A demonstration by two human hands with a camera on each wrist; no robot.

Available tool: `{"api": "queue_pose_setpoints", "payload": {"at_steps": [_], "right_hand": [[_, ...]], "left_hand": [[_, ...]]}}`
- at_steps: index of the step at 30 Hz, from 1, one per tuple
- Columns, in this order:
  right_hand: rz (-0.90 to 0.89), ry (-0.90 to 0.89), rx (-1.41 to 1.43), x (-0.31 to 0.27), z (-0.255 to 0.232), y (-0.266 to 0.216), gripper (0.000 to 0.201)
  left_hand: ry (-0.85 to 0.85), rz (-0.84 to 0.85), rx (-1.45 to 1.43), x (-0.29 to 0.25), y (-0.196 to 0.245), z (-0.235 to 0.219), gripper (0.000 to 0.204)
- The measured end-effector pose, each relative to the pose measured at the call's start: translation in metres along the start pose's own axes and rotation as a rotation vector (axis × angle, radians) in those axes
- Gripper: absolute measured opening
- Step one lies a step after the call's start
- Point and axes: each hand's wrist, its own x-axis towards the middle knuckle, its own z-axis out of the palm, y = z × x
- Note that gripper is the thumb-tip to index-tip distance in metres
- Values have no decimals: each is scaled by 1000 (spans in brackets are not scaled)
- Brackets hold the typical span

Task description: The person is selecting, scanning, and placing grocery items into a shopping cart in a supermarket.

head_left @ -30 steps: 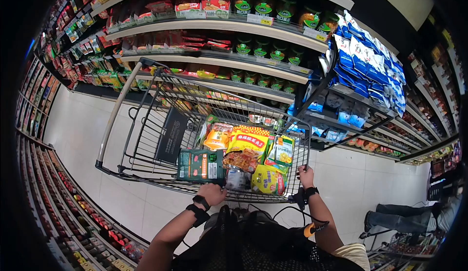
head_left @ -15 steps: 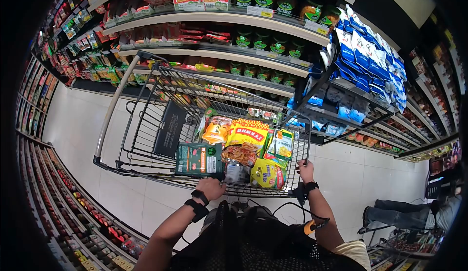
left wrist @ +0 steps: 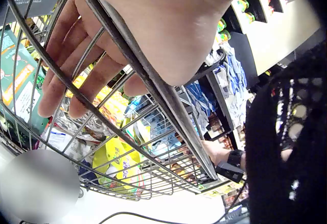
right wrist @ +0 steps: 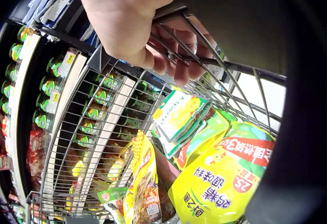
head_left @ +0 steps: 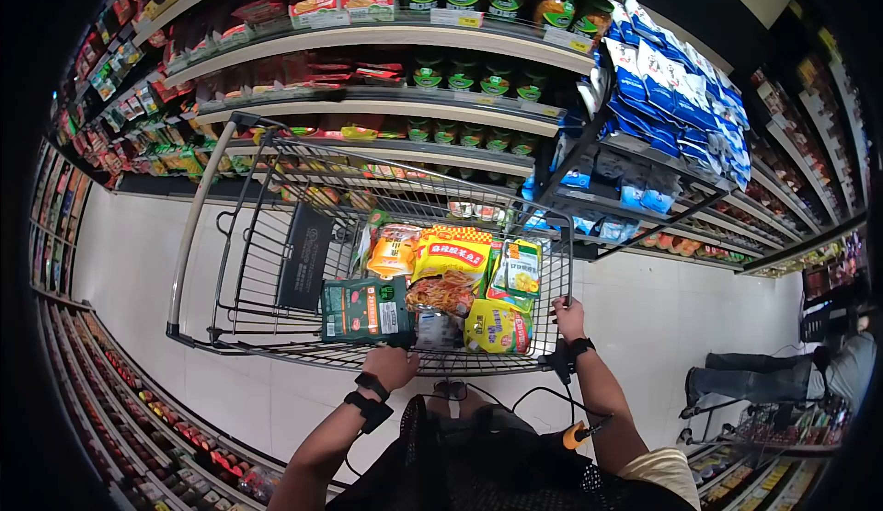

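A wire shopping cart stands sideways in front of me. My left hand rests over its near side rail, and in the left wrist view the fingers hang fairly straight down inside the wires. At the cart's right end, my right hand grips the rim; the right wrist view has its fingers curled round the wires. Inside lie a dark green package, a yellow bag, an orange-and-white bag, a yellow seasoning bag and a white-and-green packet.
Behind the cart rise shelves of jars and red packets. A black rack of blue-and-white bags stands close past the cart's right end. Farther right is a person in jeans beside another cart. More shelves run along the left.
The head view has shifted slightly, so shelves, rack and cart appear farther left. Both hands keep their places on the cart, and the goods inside lie as before.
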Motion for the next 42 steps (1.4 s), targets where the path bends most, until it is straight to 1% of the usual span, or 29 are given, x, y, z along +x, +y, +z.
{"api": "queue_pose_setpoints", "payload": {"at_steps": [2, 3, 5, 7, 11, 13, 14, 15, 17, 19, 21, 23, 25, 27, 29, 30, 33, 35, 38, 42], "right_hand": [[12, 2, 8, -11, -3, -5, 17], [-27, -3, -34, -8, 3, -10, 17], [-11, -27, 1, -14, 5, -7, 18], [9, -48, -8, -19, -4, 1, 16], [51, -96, 8, -17, -30, 19, 13], [55, -121, 9, -20, -41, 22, 13], [69, -96, 24, -23, -48, 18, 14], [83, -70, 39, -27, -58, 17, 14], [67, -67, 55, -26, -81, 34, 16], [71, -92, 37, -23, -96, 42, 17], [73, -86, 53, -18, -117, 51, 16], [24, -37, 92, -12, -137, 55, 17], [101, -40, 64, -9, -146, 63, 15], [19, -80, 10, -3, -146, 71, 15], [14, -80, 15, 6, -161, 75, 15], [22, -79, 20, 12, -171, 76, 15], [6, -71, 40, 30, -184, 74, 14], [70, -76, 7, 31, -191, 67, 14], [71, -36, 44, 36, -199, 62, 14], [54, -35, 9, 69, -216, 59, 15]], "left_hand": [[16, 19, 1, -2, 0, 3, 46], [46, 12, 6, -3, -3, 3, 47], [63, 23, 37, -6, -6, 5, 46], [66, 20, 22, -13, -1, 10, 45], [17, -32, 6, -23, 28, 18, 46], [5, 14, 2, -28, 37, 21, 49], [9, 51, 11, -25, 38, 23, 51], [8, 43, 10, -25, 44, 27, 51], [26, 35, 6, -33, 72, 38, 51], [-2, 3, 1, -34, 86, 42, 51], [-6, 26, 23, -27, 105, 47, 50], [-11, 18, 18, -27, 127, 48, 50], [-32, 4, -1, -31, 140, 48, 52], [-32, 9, 11, -30, 142, 50, 53], [-67, -10, 3, -28, 161, 46, 58], [-46, 3, 3, -24, 170, 51, 57], [-33, -9, -1, -14, 193, 43, 56], [-30, -16, 12, -11, 198, 48, 56], [-31, -3, 13, -4, 208, 51, 52], [-38, 9, 2, 23, 232, 41, 51]]}}
